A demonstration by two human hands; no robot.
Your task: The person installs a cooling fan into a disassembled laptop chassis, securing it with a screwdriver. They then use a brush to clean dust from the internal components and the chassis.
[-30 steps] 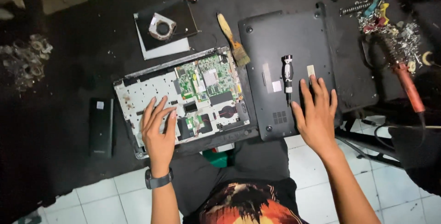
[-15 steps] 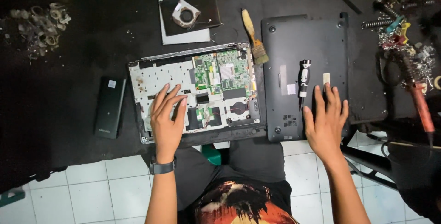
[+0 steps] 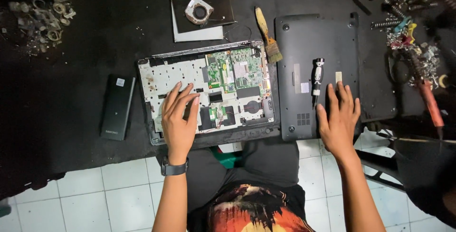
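Unmoved since before, both my hands lie flat, fingers spread, gripping nothing: left hand (image 3: 179,120) on the opened laptop (image 3: 209,91), right hand (image 3: 338,120) on the cover (image 3: 327,42) beside it, near the screwdriver (image 3: 317,77).

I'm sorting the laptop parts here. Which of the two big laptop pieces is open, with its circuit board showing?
The laptop base under the left hand. The dark cover under the right hand shows only plain plastic.
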